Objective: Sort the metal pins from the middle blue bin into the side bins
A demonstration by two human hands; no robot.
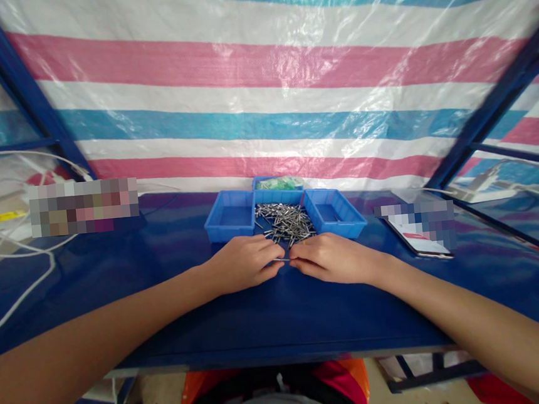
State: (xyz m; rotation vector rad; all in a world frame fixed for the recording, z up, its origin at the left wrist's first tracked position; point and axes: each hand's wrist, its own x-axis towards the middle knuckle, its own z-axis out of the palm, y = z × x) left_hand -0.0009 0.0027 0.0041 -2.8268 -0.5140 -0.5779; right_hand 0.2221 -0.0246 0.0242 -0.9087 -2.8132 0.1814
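Observation:
Between my two hands stretches a thin metal pin (281, 259), held level just above the table. My left hand (246, 264) pinches its left end with thumb and fingers. At the other end, the fingertips of my right hand (328, 258) are closed on the same pin. Just beyond the hands lies a loose pile of slim silvery metal pins (286, 220), too small to make out in detail. A blue bin (231, 230) stands left of the pile and a second blue bin (342, 229) stands right of it.
Behind the pile, another blue bin (255, 184) holds green and clear plastic. A phone (414, 236) lies to the right on the blue table (280, 327). White cables (18, 299) run along the left side. Striped sheeting (258, 71) hangs behind.

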